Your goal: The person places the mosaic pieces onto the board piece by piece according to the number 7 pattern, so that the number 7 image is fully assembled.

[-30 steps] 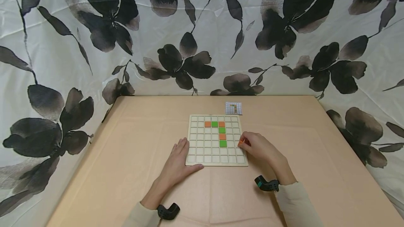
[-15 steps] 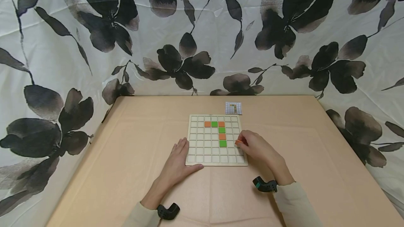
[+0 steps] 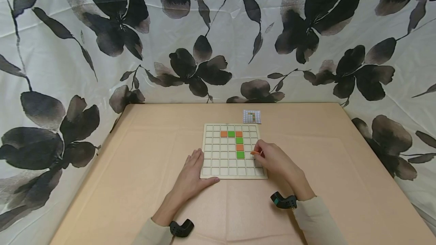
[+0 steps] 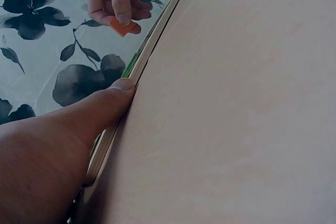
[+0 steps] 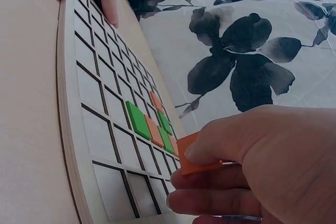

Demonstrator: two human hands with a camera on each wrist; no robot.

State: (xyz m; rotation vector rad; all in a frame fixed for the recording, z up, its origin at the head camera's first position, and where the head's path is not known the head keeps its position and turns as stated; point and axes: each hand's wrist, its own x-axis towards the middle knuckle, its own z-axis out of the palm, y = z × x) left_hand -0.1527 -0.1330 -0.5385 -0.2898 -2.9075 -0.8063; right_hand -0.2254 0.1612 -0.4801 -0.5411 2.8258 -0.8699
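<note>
A pale wooden grid board (image 3: 215, 164) lies on the table, with orange and green square tiles set in its cells. They form a short row near the far edge and a column running down from it, ending in a green tile (image 3: 240, 155). My left hand (image 3: 191, 177) rests at the board's near left corner, fingers along the left edge, thumb on the front rim. Between thumb and fingers my right hand (image 3: 279, 160) pinches a loose orange tile (image 5: 185, 163), tilted over the right side of the board. The left wrist view also shows this orange tile (image 4: 122, 28).
Behind the board lies a small printed card (image 3: 251, 117) with a grid pattern. The wooden table (image 3: 153, 131) ends at a floral cloth backdrop (image 3: 218, 48). Black bands (image 3: 181, 228) sit on both wrists.
My right hand has moved slightly left over the board with the orange tile, which has tipped flatter in view. The left hand and the placed tiles stay where they were.
</note>
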